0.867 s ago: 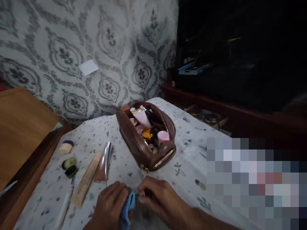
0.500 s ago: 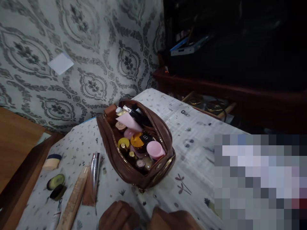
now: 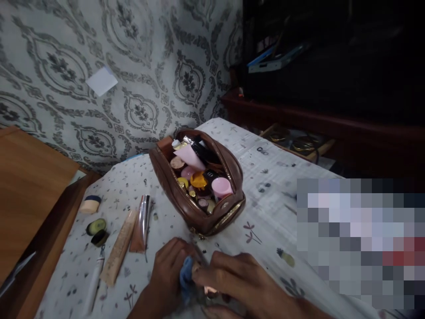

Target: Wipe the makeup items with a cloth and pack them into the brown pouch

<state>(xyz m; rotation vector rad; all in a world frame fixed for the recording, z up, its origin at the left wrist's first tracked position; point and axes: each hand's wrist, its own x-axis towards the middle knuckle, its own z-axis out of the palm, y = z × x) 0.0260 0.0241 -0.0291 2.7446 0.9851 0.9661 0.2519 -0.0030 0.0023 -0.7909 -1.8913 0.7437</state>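
My left hand (image 3: pixel 168 268) is closed around a bunched blue cloth (image 3: pixel 186 275) in front of the bag. Close beside it, my right hand (image 3: pixel 237 274) curls over a small object with a shiny copper-coloured part (image 3: pixel 210 290); the fingers hide most of it, so its kind is unclear. Beyond both hands stands an unzipped brown makeup bag (image 3: pixel 199 219), filled with cosmetics, among them a pink-lidded container (image 3: pixel 222 188), an amber round item (image 3: pixel 198 179) and a pale pink wedge (image 3: pixel 190 157).
Left of my hands lie a silver-ended tube (image 3: pixel 143 221), a beige tube (image 3: pixel 119 248), a white pen-like stick (image 3: pixel 94 285), a small round green pot (image 3: pixel 96 227) and a dark-banded beige item (image 3: pixel 90 204). A patterned wall (image 3: pixel 142 110) rises behind; a drawer (image 3: pixel 295 144) stands open at right.
Both hands have come further up into view, and the blue cloth and the copper-coloured object now show between them. The camera view has shifted; the bag and the loose cosmetics stay in place.
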